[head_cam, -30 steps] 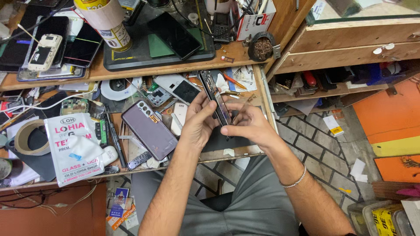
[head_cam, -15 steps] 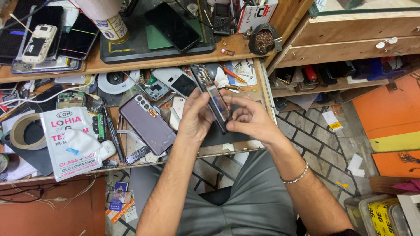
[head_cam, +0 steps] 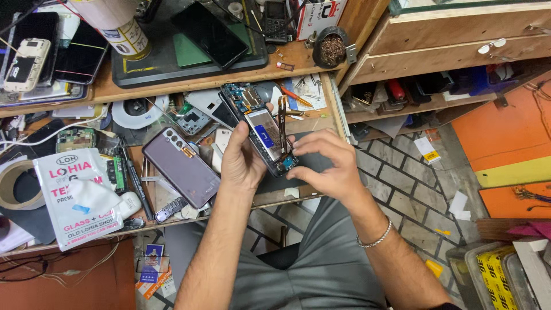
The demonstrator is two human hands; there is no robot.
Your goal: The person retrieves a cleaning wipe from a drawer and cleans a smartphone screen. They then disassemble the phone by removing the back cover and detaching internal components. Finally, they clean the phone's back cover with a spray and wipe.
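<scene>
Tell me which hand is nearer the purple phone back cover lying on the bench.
Left. The left hand sits just right of the purple back cover, holding the opened phone; the right hand is farther right.

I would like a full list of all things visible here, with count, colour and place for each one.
opened phone: 1, dark frame with blue and silver inner parts, held between both hands
flex strip: 1, brown-orange, standing up at the phone's right edge
back cover: 1, mauve-grey, lying on the bench left of the hands
white packet: 1, white with red print, left bench
tape roll: 1, tan, far left edge
black phone: 1, on the dark mat on the upper shelf
wire-wool pot: 1, black, right end of the shelf
bracelet: 1, silver, right wrist
left hand: grips the phone's left side
right hand: fingers at the phone's lower right edge
</scene>
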